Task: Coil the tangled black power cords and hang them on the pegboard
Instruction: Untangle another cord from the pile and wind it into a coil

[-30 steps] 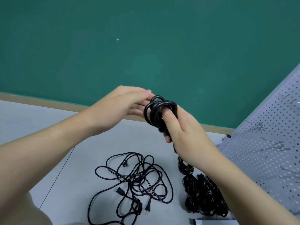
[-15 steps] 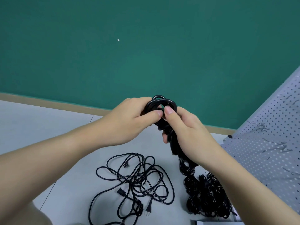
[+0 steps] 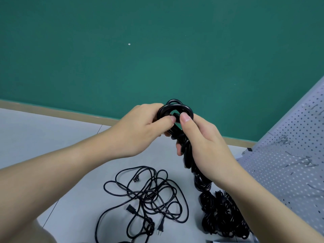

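I hold a coiled black power cord (image 3: 177, 108) up in front of the green wall. My right hand (image 3: 205, 144) grips the coil's body, thumb pressed near its top loop. My left hand (image 3: 140, 127) pinches the cord at the top loop from the left. The coil's lower part hangs down behind my right hand. On the grey floor below lies a loose tangled black cord (image 3: 149, 197) with plugs showing. To its right sits a heap of bundled black cords (image 3: 220, 214). The grey pegboard (image 3: 287, 165) with metal hooks slopes at the right.
A beige baseboard (image 3: 52, 111) runs along the foot of the green wall. A small white object (image 3: 215, 241) shows at the bottom edge under the cord heap. Floor tile seams run across the grey floor on the left.
My left hand has closed in from the left and now pinches the top loop of the coil. The right hand has kept its grip and barely moved.
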